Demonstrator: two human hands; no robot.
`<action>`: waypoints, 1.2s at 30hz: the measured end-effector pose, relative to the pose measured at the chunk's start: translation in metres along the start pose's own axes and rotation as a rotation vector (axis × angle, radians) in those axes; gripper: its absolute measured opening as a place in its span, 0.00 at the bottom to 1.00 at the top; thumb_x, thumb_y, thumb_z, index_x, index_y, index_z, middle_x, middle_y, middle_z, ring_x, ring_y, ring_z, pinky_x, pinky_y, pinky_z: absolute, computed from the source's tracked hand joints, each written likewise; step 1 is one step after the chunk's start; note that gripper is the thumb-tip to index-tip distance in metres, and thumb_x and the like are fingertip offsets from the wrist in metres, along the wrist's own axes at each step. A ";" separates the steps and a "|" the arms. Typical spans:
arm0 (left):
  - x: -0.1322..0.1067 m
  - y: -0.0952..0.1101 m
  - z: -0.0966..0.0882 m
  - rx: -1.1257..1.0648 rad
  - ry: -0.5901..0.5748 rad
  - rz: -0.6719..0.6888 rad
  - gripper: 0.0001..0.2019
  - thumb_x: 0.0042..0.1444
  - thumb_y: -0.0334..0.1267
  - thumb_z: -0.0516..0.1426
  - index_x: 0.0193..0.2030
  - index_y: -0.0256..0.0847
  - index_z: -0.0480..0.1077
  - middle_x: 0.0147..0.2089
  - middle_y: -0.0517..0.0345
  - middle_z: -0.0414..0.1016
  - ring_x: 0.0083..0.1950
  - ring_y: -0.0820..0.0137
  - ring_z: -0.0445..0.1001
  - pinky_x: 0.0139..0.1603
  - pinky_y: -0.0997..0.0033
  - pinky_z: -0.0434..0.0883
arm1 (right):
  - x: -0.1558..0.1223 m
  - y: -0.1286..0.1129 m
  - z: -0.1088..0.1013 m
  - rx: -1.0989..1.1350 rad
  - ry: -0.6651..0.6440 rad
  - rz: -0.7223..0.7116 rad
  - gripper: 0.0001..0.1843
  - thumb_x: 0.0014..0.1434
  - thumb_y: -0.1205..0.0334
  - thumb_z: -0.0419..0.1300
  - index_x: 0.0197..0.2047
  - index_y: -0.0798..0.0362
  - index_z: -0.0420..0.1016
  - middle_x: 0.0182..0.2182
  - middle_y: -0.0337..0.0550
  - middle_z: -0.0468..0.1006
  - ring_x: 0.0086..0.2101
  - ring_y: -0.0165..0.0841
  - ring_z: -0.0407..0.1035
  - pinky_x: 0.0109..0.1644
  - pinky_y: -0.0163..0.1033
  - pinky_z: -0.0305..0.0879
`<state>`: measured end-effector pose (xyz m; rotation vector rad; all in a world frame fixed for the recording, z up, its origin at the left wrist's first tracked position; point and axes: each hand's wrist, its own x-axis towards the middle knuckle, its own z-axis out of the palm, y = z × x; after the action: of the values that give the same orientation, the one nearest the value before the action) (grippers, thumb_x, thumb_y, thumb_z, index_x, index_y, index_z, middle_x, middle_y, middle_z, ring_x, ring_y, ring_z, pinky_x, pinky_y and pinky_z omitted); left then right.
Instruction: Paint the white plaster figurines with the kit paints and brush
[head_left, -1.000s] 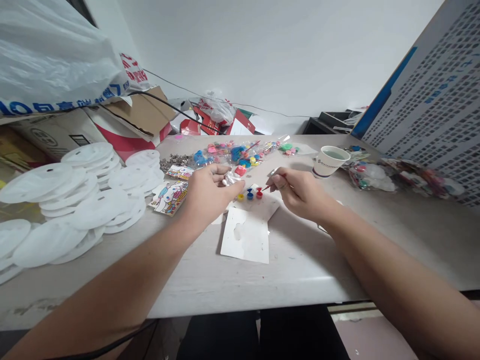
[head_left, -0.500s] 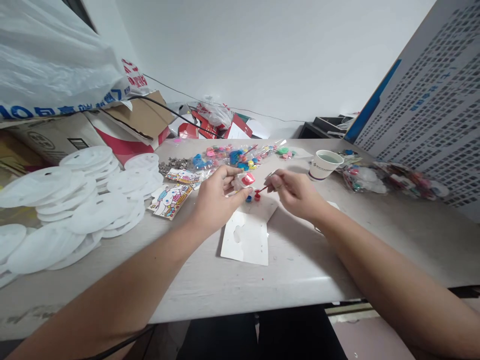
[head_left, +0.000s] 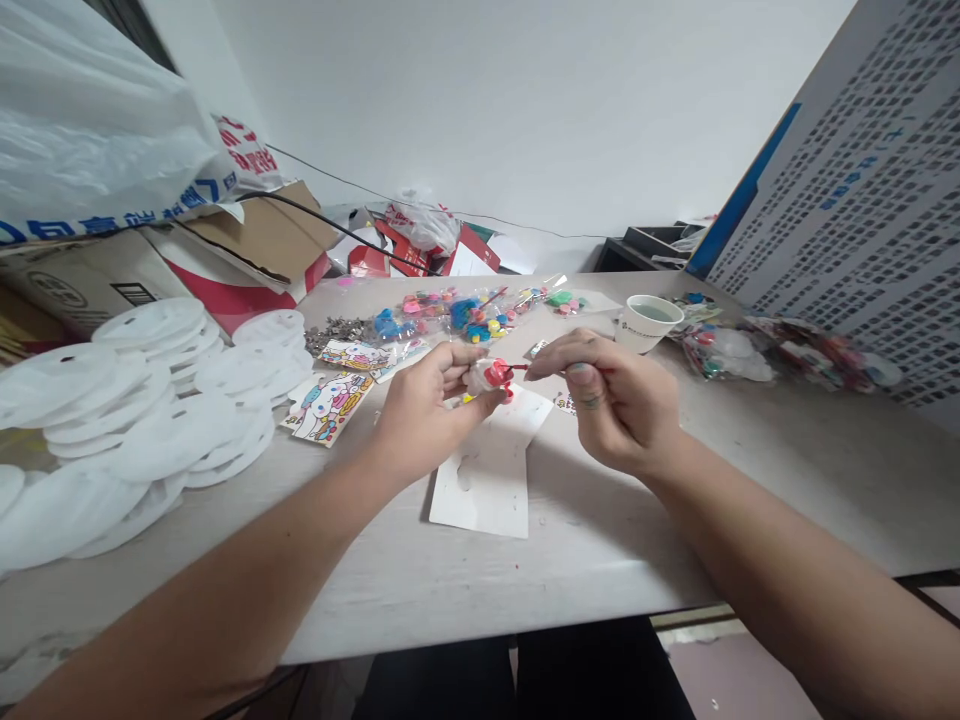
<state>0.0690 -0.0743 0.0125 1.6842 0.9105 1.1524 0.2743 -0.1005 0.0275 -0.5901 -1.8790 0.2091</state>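
Note:
My left hand [head_left: 442, 400] is closed around a small white figurine [head_left: 480, 378] that has a patch of red paint on it. Between the fingers of my right hand [head_left: 607, 390] is a thin red paintbrush [head_left: 519, 367], its dark tip against the red patch. Just below the figurine, a small red paint pot [head_left: 508, 392] shows in part, with a bit of yellow beside it. Under both hands lies a white sheet of card [head_left: 484, 480]. Printed cartoon cards [head_left: 330, 403] rest left of my left hand.
Stacks of white plastic discs [head_left: 157, 420] cover the table's left side. A paper cup of water [head_left: 649, 322] stands behind my right hand. Bags of colourful small pieces [head_left: 480, 315] lie at the back, and more plastic bags [head_left: 727, 352] at the right. Cardboard boxes [head_left: 97, 280] fill the back left.
My right hand has brought the brush up from the red paint pot to the figurine. My left hand still holds the figurine. The view has shifted slightly.

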 end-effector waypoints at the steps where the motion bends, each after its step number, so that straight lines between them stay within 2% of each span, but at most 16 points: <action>1: 0.000 0.000 0.000 -0.001 0.000 0.002 0.19 0.51 0.41 0.68 0.48 0.40 0.71 0.50 0.48 0.80 0.51 0.64 0.80 0.55 0.60 0.76 | 0.000 0.000 0.001 -0.010 0.001 -0.018 0.12 0.69 0.67 0.49 0.46 0.51 0.74 0.35 0.46 0.79 0.37 0.33 0.74 0.41 0.43 0.71; 5: 0.000 0.000 0.000 0.009 0.006 0.006 0.20 0.51 0.41 0.68 0.48 0.40 0.70 0.48 0.49 0.81 0.49 0.64 0.80 0.55 0.60 0.76 | 0.000 -0.002 0.003 -0.012 -0.008 -0.024 0.12 0.69 0.67 0.49 0.44 0.50 0.74 0.34 0.45 0.79 0.35 0.33 0.73 0.39 0.42 0.70; 9: -0.001 -0.001 0.000 0.032 0.000 0.010 0.20 0.52 0.43 0.67 0.49 0.40 0.70 0.50 0.47 0.80 0.51 0.62 0.80 0.56 0.57 0.76 | 0.000 -0.002 0.003 -0.025 0.075 -0.033 0.13 0.69 0.67 0.49 0.45 0.50 0.75 0.34 0.46 0.79 0.36 0.34 0.74 0.40 0.43 0.71; 11: -0.001 -0.002 0.000 0.038 -0.003 0.020 0.20 0.51 0.43 0.67 0.49 0.40 0.70 0.51 0.46 0.80 0.52 0.62 0.80 0.57 0.56 0.76 | 0.000 -0.002 0.003 -0.038 0.038 -0.047 0.13 0.69 0.68 0.49 0.47 0.50 0.75 0.36 0.47 0.80 0.38 0.35 0.75 0.42 0.44 0.71; 14: -0.001 -0.002 0.000 0.052 0.000 0.025 0.21 0.51 0.42 0.68 0.49 0.39 0.70 0.51 0.46 0.80 0.51 0.61 0.80 0.56 0.55 0.76 | 0.001 0.000 0.003 -0.008 -0.013 -0.071 0.14 0.68 0.70 0.49 0.46 0.50 0.76 0.34 0.46 0.79 0.35 0.34 0.73 0.39 0.43 0.71; 18: -0.002 0.000 0.002 0.077 0.027 0.008 0.21 0.49 0.43 0.68 0.48 0.39 0.71 0.50 0.46 0.81 0.50 0.61 0.81 0.55 0.56 0.77 | 0.001 0.000 0.004 -0.018 0.064 -0.115 0.15 0.67 0.71 0.50 0.47 0.51 0.76 0.35 0.47 0.79 0.36 0.35 0.74 0.41 0.45 0.70; 20: -0.002 0.002 0.003 0.097 0.057 -0.011 0.20 0.48 0.42 0.69 0.46 0.39 0.73 0.48 0.47 0.82 0.49 0.62 0.81 0.54 0.58 0.78 | 0.002 -0.001 0.003 -0.069 0.006 -0.104 0.14 0.66 0.72 0.50 0.47 0.53 0.76 0.35 0.49 0.79 0.37 0.35 0.74 0.42 0.44 0.70; 23: -0.002 0.005 0.004 0.125 0.102 -0.038 0.19 0.45 0.38 0.70 0.45 0.39 0.74 0.46 0.49 0.83 0.47 0.62 0.82 0.52 0.60 0.79 | 0.002 -0.002 0.000 -0.124 -0.087 -0.101 0.12 0.65 0.73 0.51 0.44 0.54 0.75 0.33 0.48 0.77 0.33 0.33 0.71 0.37 0.42 0.68; 27: -0.002 0.008 0.005 0.141 0.133 -0.072 0.20 0.44 0.37 0.70 0.45 0.38 0.76 0.46 0.48 0.83 0.46 0.62 0.82 0.47 0.62 0.80 | 0.004 -0.002 -0.002 -0.204 -0.107 -0.164 0.11 0.63 0.75 0.52 0.44 0.55 0.73 0.34 0.50 0.77 0.35 0.36 0.70 0.38 0.43 0.67; 31: -0.004 0.010 0.007 0.130 0.127 -0.115 0.18 0.45 0.37 0.69 0.45 0.38 0.76 0.45 0.49 0.84 0.44 0.63 0.82 0.44 0.63 0.80 | 0.005 0.000 -0.002 -0.257 -0.189 -0.203 0.10 0.63 0.74 0.53 0.42 0.55 0.72 0.34 0.50 0.76 0.34 0.36 0.69 0.38 0.44 0.67; 36: -0.004 0.015 0.008 0.123 0.128 -0.138 0.18 0.44 0.34 0.68 0.44 0.37 0.76 0.43 0.49 0.84 0.43 0.63 0.83 0.43 0.64 0.80 | 0.006 0.001 -0.002 -0.273 -0.174 -0.215 0.10 0.62 0.75 0.52 0.43 0.56 0.71 0.34 0.51 0.76 0.34 0.36 0.69 0.37 0.44 0.66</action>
<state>0.0766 -0.0853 0.0235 1.6301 1.1804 1.1408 0.2752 -0.0969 0.0328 -0.5607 -2.1415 -0.1440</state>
